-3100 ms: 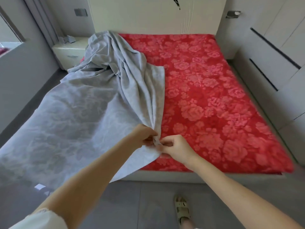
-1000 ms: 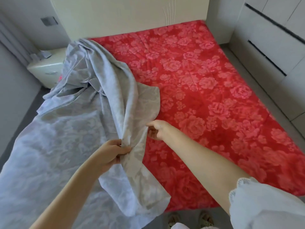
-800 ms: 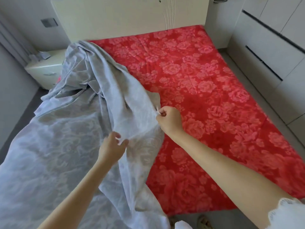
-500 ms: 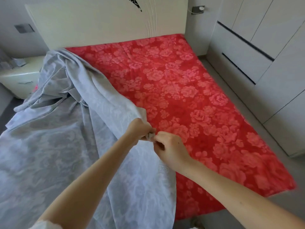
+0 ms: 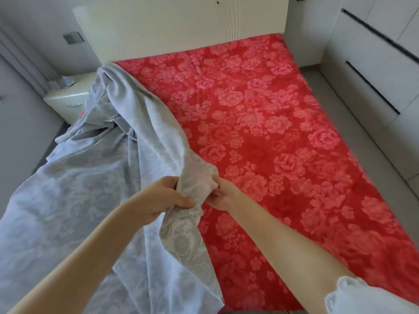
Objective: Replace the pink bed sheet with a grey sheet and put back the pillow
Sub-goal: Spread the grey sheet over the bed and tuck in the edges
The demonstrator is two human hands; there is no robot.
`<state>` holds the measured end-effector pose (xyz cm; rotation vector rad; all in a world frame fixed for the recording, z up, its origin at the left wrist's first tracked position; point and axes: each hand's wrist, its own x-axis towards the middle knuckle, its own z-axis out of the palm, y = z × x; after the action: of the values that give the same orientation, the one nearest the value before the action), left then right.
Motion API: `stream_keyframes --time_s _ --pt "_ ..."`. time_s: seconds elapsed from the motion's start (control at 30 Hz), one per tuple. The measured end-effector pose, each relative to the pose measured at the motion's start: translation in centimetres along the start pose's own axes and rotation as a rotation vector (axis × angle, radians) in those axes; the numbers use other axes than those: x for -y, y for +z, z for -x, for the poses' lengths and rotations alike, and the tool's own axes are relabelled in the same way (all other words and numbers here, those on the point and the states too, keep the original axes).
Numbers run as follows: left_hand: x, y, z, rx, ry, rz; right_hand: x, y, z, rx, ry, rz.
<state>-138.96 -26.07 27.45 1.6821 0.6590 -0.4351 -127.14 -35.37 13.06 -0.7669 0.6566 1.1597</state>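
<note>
Bunched tighter now, the grey patterned fabric sheet [image 5: 90, 189] sits in the left hand [image 5: 163, 198], fingers curled round it; the right hand [image 5: 223, 197] pinches its edge.

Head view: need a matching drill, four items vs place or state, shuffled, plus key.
Items
1 grey sheet
2 red floral cover
3 nightstand
4 left hand

Place or state
A far left, next to the headboard
B lies flat and exposed, right half of the view
C heaped and creased, left half of the view
D grips a bunched fold of cloth

Pairs: 1-C, 2-B, 3-A, 4-D
</note>
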Motion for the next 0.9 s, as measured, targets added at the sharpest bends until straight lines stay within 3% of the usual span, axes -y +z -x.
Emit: stream_keyframes --time_s 0.1,0.17,0.3,0.4,0.43,0.5,0.57,0.67,0.77,0.83,0.9 --pt "0.5 0.7 0.8 -0.04 -0.067 0.087 1.9 0.2 -1.4 -0.154 -0.138 0.204" --pt "1.2 1.6 0.8 -0.124 -0.128 0.11 4.3 -0.2 0.0 -0.248 -0.354 0.346" --pt "2.9 5.0 -1.1 -0.338 -0.276 0.057 11.1 -2.6 7.3 -0.341 -1.24 0.909" --pt "2.6 7.6 -3.9 -0.459 -0.246 0.081 14.2 -5.8 12.7 -0.347 -1.739 1.188" --pt "2.0 8.5 -4.8 -0.506 -0.207 0.123 14.3 -6.9 14.0 -0.327 -1.892 1.282" --pt "0.2 10.4 -6.4 -0.509 -0.123 0.253 13.1 -9.4 15.3 -0.121 -2.1 1.483" --pt "-1.8 12.3 -7.8 -0.359 -0.09 0.392 10.6 -12.1 15.0 0.127 -2.151 1.74" --pt "-3.4 15.9 -9.4 -0.101 -0.14 0.395 7.1 -15.5 12.8 0.345 -2.0 1.942" --pt "-2.0 18.6 -11.1 -0.261 -0.163 0.281 5.3 -17.4 12.0 0.425 -1.702 1.912" --pt "-0.6 18.6 -11.7 -0.351 -0.174 0.274 5.1 -18.2 12.9 0.378 -1.476 1.65" --pt "-0.1 17.4 -11.5 -0.36 -0.169 0.32 5.7 -18.9 13.5 0.051 -1.258 1.346"
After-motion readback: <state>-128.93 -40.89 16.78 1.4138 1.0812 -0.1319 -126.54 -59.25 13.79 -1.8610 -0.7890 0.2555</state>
